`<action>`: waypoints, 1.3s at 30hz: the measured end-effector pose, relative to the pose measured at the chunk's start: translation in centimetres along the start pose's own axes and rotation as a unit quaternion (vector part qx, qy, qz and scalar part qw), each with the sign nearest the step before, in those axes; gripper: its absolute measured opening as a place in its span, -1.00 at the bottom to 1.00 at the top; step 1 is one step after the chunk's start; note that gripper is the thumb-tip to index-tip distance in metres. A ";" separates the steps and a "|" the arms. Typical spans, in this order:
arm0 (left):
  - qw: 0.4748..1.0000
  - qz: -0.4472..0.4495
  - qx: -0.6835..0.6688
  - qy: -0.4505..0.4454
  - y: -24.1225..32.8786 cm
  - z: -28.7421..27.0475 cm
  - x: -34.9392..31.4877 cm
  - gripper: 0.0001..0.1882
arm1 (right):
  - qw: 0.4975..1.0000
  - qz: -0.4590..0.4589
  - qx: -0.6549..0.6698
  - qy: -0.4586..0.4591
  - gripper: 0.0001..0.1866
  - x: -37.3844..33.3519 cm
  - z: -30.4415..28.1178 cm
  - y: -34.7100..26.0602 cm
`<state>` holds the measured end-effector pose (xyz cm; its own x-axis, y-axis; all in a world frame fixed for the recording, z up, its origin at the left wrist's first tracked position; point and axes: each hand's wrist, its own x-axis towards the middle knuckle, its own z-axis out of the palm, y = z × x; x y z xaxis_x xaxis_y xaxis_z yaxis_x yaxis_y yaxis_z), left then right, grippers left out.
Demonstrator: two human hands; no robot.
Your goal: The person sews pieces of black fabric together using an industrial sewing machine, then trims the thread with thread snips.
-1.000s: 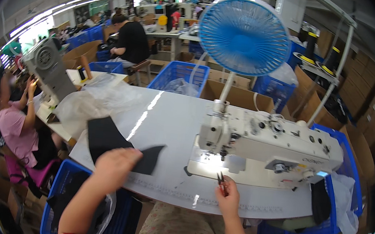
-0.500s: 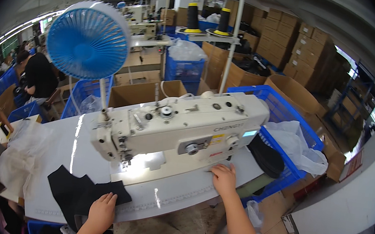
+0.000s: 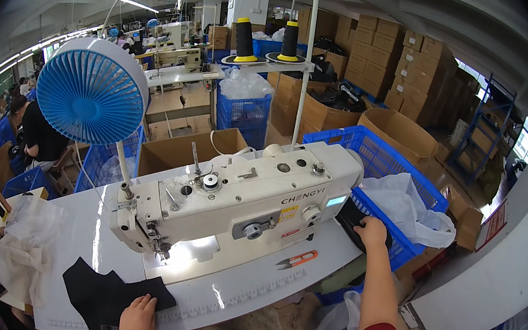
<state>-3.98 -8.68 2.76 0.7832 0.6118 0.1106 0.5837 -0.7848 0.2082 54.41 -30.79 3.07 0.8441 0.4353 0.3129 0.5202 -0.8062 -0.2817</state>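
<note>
Basically, a sewing station seen from above, w/ two bare hands at work. L hand (image 3: 137,321) is palm down on the black cloth (image 3: 91,285), fingers out & held close together, tips resting on the fabric; no pinch visible. Cloth is an irregular cut piece, lying flat at the near L of the white table (image 3: 82,222), in front of the machine (image 3: 233,204), w/ its R end near the machine's base.

R hand (image 3: 372,234) is stretched far to the R, at the black pieces (image 3: 350,218) by the table's R end. Thumb & fingers are bent at their edge; can't tell if they pinch one or just touch.

Btwn the hands, orange-handled snips (image 3: 297,260) lie on the table, near the machine's front, apart from both hands. A ruler strip (image 3: 238,296) runs along the table's near edge. Machine's work light is on.

Beyond the R hand: blue crate (image 3: 429,190) w/ a clear plastic bag (image 3: 407,209) draped over its side. Behind the machine: two black thread spools (image 3: 244,40) on a stand. Far L of it: blue round fan (image 3: 91,94). Bkgd: person in black (image 3: 43,134), stacked cartons (image 3: 376,53).
</note>
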 end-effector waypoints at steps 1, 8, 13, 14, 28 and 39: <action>1.000 -0.001 0.000 -0.001 0.1 -0.2 0.0 -0.60 | 0.999 0.003 -0.004 -0.043 -0.65 0.2 -0.2 -0.1; 0.999 0.002 -0.027 -0.021 -0.3 -0.6 0.3 -0.60 | 0.997 0.007 -0.015 -0.070 -0.72 1.1 -0.6 0.0; 0.999 -0.001 -0.007 -0.043 -0.6 -0.6 0.6 -0.61 | 0.994 -0.041 -0.077 0.064 -0.72 1.7 -0.7 0.9; 0.999 0.017 0.004 -0.042 -1.1 -0.4 0.6 -0.60 | 0.989 -0.023 -0.092 0.111 -0.72 2.1 -1.6 1.0; 0.974 0.019 0.072 -0.214 0.2 -2.4 5.2 -0.56 | 0.897 -0.178 0.369 0.167 -0.72 -17.9 -8.7 -9.4; 0.987 0.016 0.006 -0.157 -3.1 -0.7 6.1 -0.51 | 0.851 -0.483 0.122 -0.166 -0.57 -21.8 0.5 -26.1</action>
<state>-1.11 -2.45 3.50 0.8279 0.5276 -0.1904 0.5588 -0.8056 0.1968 22.50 -19.04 3.12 -0.0233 0.9695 0.2438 0.9694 0.0815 -0.2316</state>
